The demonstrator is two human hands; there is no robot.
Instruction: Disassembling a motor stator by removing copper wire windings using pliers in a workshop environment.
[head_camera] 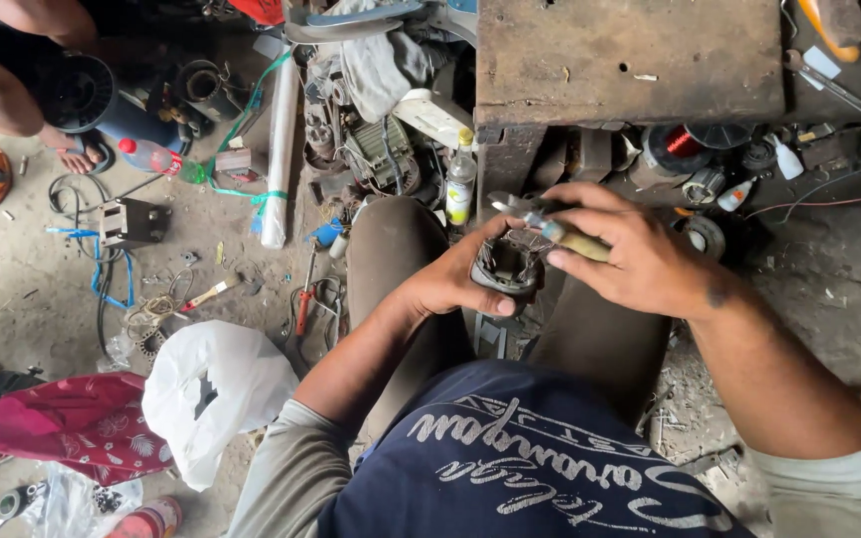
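Progress, judged from this frame: mid-job. Small dark motor stator (506, 267) sits over the person's lap, between the knees, cupped in the left hand (447, 284), fingers wrapped round its side. Right hand (640, 261) is closed on pliers (548, 225) w/ yellowish grips, tips reaching just past the stator's far edge. Windings look partly in place but core detail is too small to tell; the job looks unfinished, since the tool is engaged and the part isn't set down.

Surroundings, big to small: dusty concrete floor (32, 289) left of the left hand, littered w/ bits. Worn wooden bench (630, 60) just beyond both hands. White plastic bag (216, 394) and red patterned cloth (87, 423) well left of the left arm, nearer the body. White pipe (279, 149) far-left beyond the hand. Clear bottle (460, 179) just beyond the left hand. Red copper wire spool (680, 144) beyond the right hand, under the bench edge. Another person's foot in a sandal (77, 154) far left.
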